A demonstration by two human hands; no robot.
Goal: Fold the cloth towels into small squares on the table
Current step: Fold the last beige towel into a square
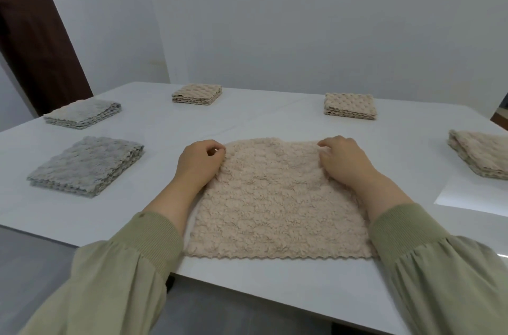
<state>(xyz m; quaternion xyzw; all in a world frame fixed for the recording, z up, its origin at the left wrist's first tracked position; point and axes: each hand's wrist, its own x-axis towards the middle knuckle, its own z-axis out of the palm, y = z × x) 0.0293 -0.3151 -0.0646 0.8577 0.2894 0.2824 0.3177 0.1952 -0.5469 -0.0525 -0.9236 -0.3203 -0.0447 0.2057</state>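
One spread beige towel point(275, 197), three folded beige towels point(197, 93), two folded grey towels point(85, 164), two hands point(199, 161)

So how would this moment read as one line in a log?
beige towel: flat on table | left hand: pinches far-left corner | right hand: pinches far-right corner | fold: not yet begun

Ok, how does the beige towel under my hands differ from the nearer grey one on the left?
The beige towel lies spread out, wide; the grey towel is folded into a layered square. The left hand and right hand pinch the beige towel's far corners; the grey towel is untouched. Both are fluffy, scallop-edged, on the table.
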